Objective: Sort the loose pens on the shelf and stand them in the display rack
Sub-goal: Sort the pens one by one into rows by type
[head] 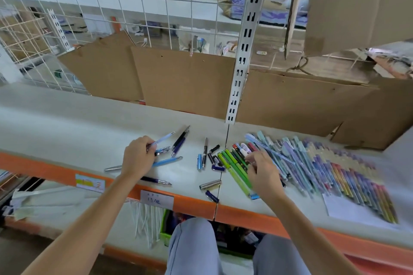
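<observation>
Loose pens lie scattered on a white shelf [67,127] with an orange front edge. My left hand [137,158] grips a light blue pen [164,138] that points up and right; a blue pen [167,161] and dark pens [181,142] lie beside it. My right hand [262,173] reaches down onto a row of green pens [234,172], fingers curled over them; whether it pinches one is hidden. A large fanned spread of pastel and coloured pens [324,167] lies to the right. No display rack is in view.
Cardboard sheets [183,78] lean against the wire grid at the shelf's back, beside a slotted metal upright [241,62]. Pen caps and short barrels [214,161] lie mid-shelf. Price labels [156,199] hang on the orange edge. A white paper [342,206] lies at right.
</observation>
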